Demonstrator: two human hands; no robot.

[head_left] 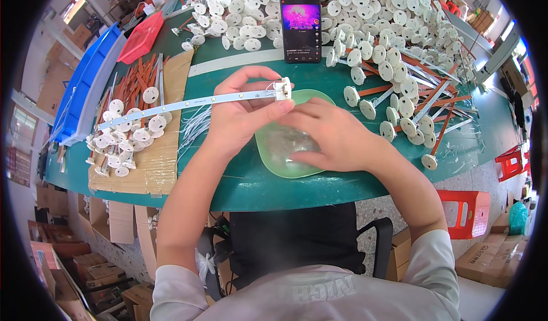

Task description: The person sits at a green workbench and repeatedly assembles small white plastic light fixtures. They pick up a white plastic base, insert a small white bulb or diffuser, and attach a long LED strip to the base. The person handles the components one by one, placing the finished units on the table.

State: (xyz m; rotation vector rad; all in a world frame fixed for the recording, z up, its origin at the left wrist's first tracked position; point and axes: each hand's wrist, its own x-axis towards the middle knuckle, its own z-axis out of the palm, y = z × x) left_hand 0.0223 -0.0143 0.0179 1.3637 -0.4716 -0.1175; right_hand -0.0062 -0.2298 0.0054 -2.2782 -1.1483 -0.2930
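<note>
1. While the left hand (pixel 234 124) pinches the pale strip (pixel 194 102) by its white end piece (pixel 283 90), the strip reaches leftward above the desk (pixel 245 191) and the cardboard sheet (pixel 162 176).
2. The right hand (pixel 334 132) is over the green bowl (pixel 264 151), fingers bent, thumb apart from them, fingertips close to the left thumb. Whether it grips anything, I cannot tell; the small contents (pixel 289 141) of the bowl are blurred.
3. Done so far on this piece: the end piece sits at the strip's right end, with thin wires (pixel 268 91) beside it. How firmly it is fastened does not show.
4. Left to do: the piece appears to be mid-work, judging by both hands gathered at the bowl.
5. Similar capped strips lie in a group (pixel 128 141) on the cardboard, a larger pile (pixel 408 89) at right, and a heap (pixel 371 4) behind the phone (pixel 301 29). Which are finished and which are waiting cannot be told, so overall progress is unclear.
</note>
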